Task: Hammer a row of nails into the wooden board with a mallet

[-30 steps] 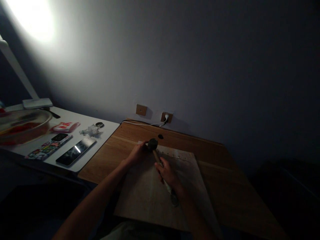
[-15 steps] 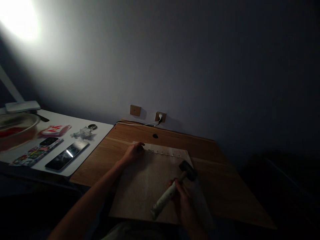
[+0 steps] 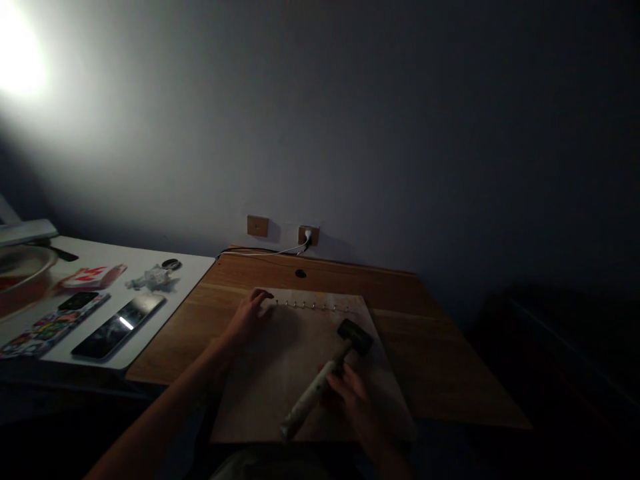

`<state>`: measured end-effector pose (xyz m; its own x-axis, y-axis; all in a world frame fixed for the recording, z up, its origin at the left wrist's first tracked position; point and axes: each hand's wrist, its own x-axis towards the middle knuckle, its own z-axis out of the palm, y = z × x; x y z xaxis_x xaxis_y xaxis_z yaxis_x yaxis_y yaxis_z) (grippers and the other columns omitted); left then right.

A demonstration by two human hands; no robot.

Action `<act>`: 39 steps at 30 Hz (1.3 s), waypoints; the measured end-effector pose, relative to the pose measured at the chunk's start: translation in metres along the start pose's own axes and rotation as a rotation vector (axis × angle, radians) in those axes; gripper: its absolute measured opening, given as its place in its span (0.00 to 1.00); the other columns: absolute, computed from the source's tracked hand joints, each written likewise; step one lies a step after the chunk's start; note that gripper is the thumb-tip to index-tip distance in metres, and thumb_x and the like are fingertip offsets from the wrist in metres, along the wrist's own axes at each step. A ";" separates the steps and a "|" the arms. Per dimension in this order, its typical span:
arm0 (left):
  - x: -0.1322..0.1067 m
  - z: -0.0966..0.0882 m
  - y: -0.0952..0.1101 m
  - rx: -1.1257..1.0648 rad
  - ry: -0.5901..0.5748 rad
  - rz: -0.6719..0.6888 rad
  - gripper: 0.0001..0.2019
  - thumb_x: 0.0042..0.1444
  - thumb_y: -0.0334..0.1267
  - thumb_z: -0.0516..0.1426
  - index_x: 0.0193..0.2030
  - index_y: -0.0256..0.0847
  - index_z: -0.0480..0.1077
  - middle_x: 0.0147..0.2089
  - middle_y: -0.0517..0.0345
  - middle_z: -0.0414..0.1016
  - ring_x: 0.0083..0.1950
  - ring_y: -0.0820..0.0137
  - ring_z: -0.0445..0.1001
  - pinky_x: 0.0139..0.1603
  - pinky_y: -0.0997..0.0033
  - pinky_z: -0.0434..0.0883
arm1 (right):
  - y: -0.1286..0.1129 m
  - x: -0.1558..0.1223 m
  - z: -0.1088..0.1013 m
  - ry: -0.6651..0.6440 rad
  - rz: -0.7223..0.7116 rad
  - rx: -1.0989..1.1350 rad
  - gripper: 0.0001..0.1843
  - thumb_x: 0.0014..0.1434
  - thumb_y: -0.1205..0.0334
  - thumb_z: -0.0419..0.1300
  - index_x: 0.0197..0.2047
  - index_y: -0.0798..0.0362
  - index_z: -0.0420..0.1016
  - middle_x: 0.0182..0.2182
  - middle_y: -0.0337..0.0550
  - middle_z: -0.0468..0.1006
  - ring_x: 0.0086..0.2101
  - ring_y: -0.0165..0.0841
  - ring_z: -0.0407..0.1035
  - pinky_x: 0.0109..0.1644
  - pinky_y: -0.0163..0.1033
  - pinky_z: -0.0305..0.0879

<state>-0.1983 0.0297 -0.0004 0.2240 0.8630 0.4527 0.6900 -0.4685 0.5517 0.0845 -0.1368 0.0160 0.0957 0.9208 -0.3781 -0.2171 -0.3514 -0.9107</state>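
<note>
Nail row [image 3: 314, 305] runs crosswise near far edge of board [image 3: 270, 387] — left hand [image 3: 249, 312] nearer, at far-left corner, grip unclear; right hand [image 3: 353, 393] grips mallet [image 3: 313, 395] over right half.

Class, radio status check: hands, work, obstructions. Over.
Right hand holding dark-headed, pale-handled mallet. Flat pale wooden board: small metal pins in row near far edge. Left hand at far-left corner, perhaps crowding leftmost pin.
</note>
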 end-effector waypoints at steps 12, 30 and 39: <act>-0.088 -0.047 0.011 0.231 -0.050 -0.087 0.16 0.65 0.47 0.52 0.53 0.45 0.75 0.57 0.50 0.74 0.51 0.61 0.79 0.57 0.58 0.75 | 0.006 -0.015 -0.003 -0.014 -0.157 -0.350 0.42 0.52 0.39 0.67 0.65 0.48 0.65 0.44 0.47 0.81 0.20 0.30 0.70 0.14 0.33 0.59; -0.100 -0.029 0.051 0.193 -0.111 0.039 0.15 0.63 0.47 0.56 0.55 0.52 0.74 0.58 0.52 0.74 0.50 0.59 0.79 0.53 0.57 0.77 | 0.023 -0.024 -0.097 0.260 -0.882 -1.223 0.16 0.67 0.53 0.59 0.55 0.42 0.82 0.55 0.47 0.82 0.57 0.49 0.72 0.62 0.58 0.66; -0.030 0.045 0.112 -0.004 -0.380 0.319 0.18 0.63 0.43 0.58 0.59 0.47 0.70 0.63 0.45 0.68 0.62 0.55 0.72 0.59 0.55 0.73 | -0.009 0.013 -0.198 0.486 -0.870 -1.304 0.25 0.71 0.47 0.50 0.48 0.53 0.83 0.49 0.57 0.84 0.53 0.48 0.74 0.58 0.55 0.69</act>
<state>-0.0964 -0.0403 0.0166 0.6590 0.6843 0.3122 0.5441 -0.7203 0.4303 0.2800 -0.1553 -0.0141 0.0766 0.8580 0.5078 0.9546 0.0839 -0.2857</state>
